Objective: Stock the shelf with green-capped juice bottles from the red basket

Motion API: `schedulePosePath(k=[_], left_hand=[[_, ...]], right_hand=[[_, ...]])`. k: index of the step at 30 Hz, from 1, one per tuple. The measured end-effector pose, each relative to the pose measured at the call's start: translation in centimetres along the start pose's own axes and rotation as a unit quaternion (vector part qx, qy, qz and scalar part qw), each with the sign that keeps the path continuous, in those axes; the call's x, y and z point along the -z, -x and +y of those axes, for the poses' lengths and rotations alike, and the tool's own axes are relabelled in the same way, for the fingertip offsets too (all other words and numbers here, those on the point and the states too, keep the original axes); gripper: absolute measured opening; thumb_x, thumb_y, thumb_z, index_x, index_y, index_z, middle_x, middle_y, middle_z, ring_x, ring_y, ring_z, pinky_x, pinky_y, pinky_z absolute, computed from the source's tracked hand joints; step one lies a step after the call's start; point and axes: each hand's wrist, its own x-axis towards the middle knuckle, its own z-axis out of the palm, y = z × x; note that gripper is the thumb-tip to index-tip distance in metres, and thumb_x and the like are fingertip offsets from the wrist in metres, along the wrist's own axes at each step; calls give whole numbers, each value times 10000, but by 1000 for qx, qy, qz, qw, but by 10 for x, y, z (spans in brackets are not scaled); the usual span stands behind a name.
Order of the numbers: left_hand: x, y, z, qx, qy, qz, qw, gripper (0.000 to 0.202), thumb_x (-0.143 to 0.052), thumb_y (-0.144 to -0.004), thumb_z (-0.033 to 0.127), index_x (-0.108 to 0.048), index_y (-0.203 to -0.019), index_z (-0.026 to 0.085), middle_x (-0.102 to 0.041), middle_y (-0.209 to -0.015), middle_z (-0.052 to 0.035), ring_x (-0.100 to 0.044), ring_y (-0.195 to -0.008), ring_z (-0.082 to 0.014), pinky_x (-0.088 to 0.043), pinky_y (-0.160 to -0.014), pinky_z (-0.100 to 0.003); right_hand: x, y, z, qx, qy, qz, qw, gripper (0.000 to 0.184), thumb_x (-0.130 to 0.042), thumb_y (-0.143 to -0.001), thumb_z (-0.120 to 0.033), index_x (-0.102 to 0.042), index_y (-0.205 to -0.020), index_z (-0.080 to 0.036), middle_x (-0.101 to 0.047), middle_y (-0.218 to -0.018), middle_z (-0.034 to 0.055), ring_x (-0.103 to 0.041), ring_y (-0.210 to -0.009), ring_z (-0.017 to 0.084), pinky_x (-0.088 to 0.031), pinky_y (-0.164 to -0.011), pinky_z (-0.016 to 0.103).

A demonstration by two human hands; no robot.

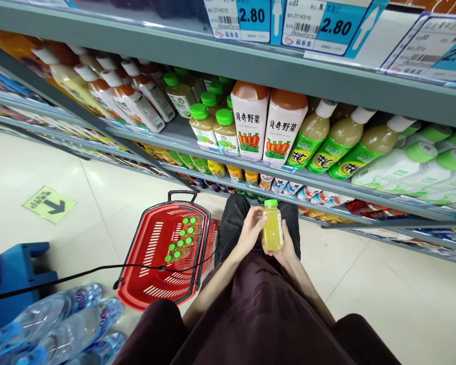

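A small juice bottle (pixel 273 230) with yellow-green liquid and a green cap is held upright in front of my lap. My left hand (pixel 251 229) has its fingers against the bottle's left side, near the shoulder. Around its lower right side and base wraps my right hand (pixel 283 246). On the floor to my left stands a red shopping basket (pixel 137 281) with a black handle. Several green-capped bottles (pixel 181 239) stand together inside it, toward its right side. Similar green-capped bottles (pixel 225 129) sit on the shelf ahead.
A grey store shelf (pixel 175 134) crosses the view, filled with drinks. Carrot-pictured bottles (pixel 251 121) stand at its front edge. Large water bottles (pixel 79 324) lie at lower left, beside a blue stool (pixel 19 279). A black strap (pixel 79 271) runs across the basket. An arrow sticker (pixel 49 204) marks the floor.
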Motion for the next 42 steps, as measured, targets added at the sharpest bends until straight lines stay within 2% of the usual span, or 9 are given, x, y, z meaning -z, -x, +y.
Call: schedulePosePath(k=[4,8,14,18,23,28,32,36,42], left_hand=[[0,0,2,19,2,19,1000,432,-673,-904,548,-596,-1157,207,-678,-1182,-65,-650,-1074,-213,-490,-972,-313],[2,-2,-4,33,27,32,999,436,-642,-922,549,-625,-1185,200,-700,-1166,-59,-670,-1036,-208,-508,-906,-293],[2,-4,-9,52,60,54,995,432,-671,-904,540,-634,-1173,203,-721,-1113,-41,-692,-1004,-205,-527,-835,-271],[0,-5,-8,46,118,65,990,419,-735,-865,516,-670,-1131,199,-734,-1094,-37,-690,-1060,-218,-530,-907,-294],[-4,-7,3,73,276,73,956,547,-742,-805,642,-722,-1050,153,-751,-1083,-88,-665,-1161,-277,-501,-1017,-366],[-3,-6,16,80,373,62,922,488,-640,-891,594,-748,-963,124,-740,-1147,-128,-661,-1184,-301,-491,-1042,-391],[-1,-3,16,93,401,66,909,435,-635,-900,561,-739,-932,139,-748,-1084,-113,-683,-1131,-296,-509,-1014,-402],[-1,-1,14,76,382,52,919,475,-668,-867,619,-725,-943,154,-741,-1071,-107,-678,-1120,-291,-509,-996,-390],[12,0,18,21,139,26,990,454,-824,-777,517,-707,-1057,179,-701,-1082,-80,-649,-1035,-230,-489,-917,-312]], right_hand=[[-2,-3,1,136,132,71,979,514,-723,-816,-651,-682,-1078,-211,-749,-813,25,-702,-640,201,-558,-504,285],[-3,1,-2,208,281,74,934,470,-811,-787,-433,-658,-1174,-213,-773,-1033,44,-732,-869,220,-602,-745,319],[-13,7,-2,243,374,73,892,620,-846,-719,-345,-581,-1269,-230,-779,-1089,56,-749,-877,228,-612,-759,341],[-15,7,1,280,439,127,844,731,-880,-666,-354,-557,-1311,-238,-768,-1171,83,-755,-966,266,-625,-820,394],[-8,6,1,424,519,219,710,515,-872,-712,-375,-633,-1139,-216,-771,-1049,93,-744,-925,271,-618,-823,414],[6,4,-1,600,550,186,550,319,-744,-850,-168,-622,-1131,-256,-751,-1048,78,-724,-917,245,-589,-816,419],[12,3,4,669,549,181,467,312,-746,-845,-105,-627,-1074,-279,-725,-1024,56,-690,-822,215,-548,-748,381],[13,3,8,670,536,186,479,306,-756,-822,-98,-622,-1028,-279,-705,-1010,53,-666,-825,216,-544,-745,381],[12,1,10,540,500,204,645,348,-784,-813,-324,-577,-1082,-247,-662,-1051,94,-692,-968,282,-588,-859,486]])
